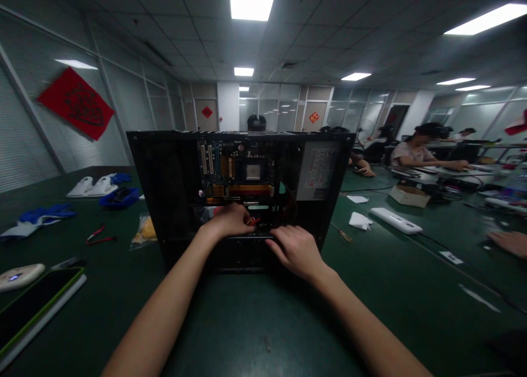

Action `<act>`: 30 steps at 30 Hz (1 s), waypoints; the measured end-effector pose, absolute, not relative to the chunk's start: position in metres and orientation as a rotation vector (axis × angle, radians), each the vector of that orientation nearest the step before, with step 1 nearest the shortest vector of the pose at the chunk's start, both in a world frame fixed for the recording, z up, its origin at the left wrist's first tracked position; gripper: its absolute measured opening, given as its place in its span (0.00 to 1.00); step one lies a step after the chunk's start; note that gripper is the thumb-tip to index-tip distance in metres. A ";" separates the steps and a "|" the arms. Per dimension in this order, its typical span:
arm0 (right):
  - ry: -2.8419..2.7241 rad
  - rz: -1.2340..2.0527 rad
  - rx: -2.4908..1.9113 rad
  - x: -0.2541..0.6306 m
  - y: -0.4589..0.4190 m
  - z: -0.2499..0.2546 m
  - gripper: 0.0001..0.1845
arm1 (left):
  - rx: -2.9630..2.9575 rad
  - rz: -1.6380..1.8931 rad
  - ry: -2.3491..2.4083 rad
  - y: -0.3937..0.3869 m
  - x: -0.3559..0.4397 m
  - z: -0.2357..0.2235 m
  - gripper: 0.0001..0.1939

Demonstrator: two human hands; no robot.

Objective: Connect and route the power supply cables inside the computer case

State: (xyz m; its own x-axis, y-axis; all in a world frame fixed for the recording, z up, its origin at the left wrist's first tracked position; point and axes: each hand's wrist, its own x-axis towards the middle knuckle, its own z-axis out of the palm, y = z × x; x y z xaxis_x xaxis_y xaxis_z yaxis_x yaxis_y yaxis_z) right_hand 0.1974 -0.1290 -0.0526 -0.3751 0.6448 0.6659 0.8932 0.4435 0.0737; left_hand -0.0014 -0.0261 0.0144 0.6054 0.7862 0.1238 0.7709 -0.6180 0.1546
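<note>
We are working at an open computer case point(241, 255) that is standing on the table point(251, 322). Our left hand point(231, 221) is reaching inside, its fingers curling beside red wires point(254, 221); whether they are pinching them, we cannot tell. Our right hand point(298, 249) is touching the case's lower edge, its bent fingers perhaps gripping; we cannot tell.

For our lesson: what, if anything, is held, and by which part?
Right hand rests on the near edge of the computer case; whether left hand grips the red wires is unclear.
</note>
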 end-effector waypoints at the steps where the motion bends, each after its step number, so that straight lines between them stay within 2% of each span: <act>1: -2.133 -0.565 -1.273 0.197 -0.130 -0.052 0.15 | 2.756 0.295 1.352 -0.026 -0.001 0.014 0.19; 4: -2.100 -0.510 -1.211 0.197 -0.131 -0.052 0.14 | 2.834 0.489 1.483 -0.025 -0.001 0.015 0.27; 6: -2.083 -0.495 -1.183 0.197 -0.131 -0.052 0.14 | 2.823 0.596 1.518 -0.026 -0.001 0.016 0.26; 13: -2.129 -0.627 -1.174 0.203 -0.126 -0.054 0.13 | 2.751 0.605 1.403 -0.023 0.003 0.018 0.21; 20: -2.126 -0.867 -1.201 0.205 -0.119 -0.058 0.16 | 2.889 1.171 1.432 -0.052 -0.033 0.011 0.23; 26: -2.116 -0.951 -1.130 0.210 -0.112 -0.063 0.18 | 3.312 0.941 1.627 -0.073 -0.102 -0.024 0.23; 30: -2.120 -0.952 -1.142 0.211 -0.110 -0.063 0.20 | 3.279 1.065 1.737 -0.069 -0.107 -0.036 0.23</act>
State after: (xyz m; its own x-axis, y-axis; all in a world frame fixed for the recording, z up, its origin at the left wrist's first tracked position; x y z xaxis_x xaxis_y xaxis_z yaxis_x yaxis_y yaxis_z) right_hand 0.2108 -0.1105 -0.0627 -0.4910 0.4757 0.7298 0.8614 0.3897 0.3256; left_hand -0.1070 -0.0694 -0.0357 0.5117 0.4880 0.7071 0.8515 -0.3976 -0.3418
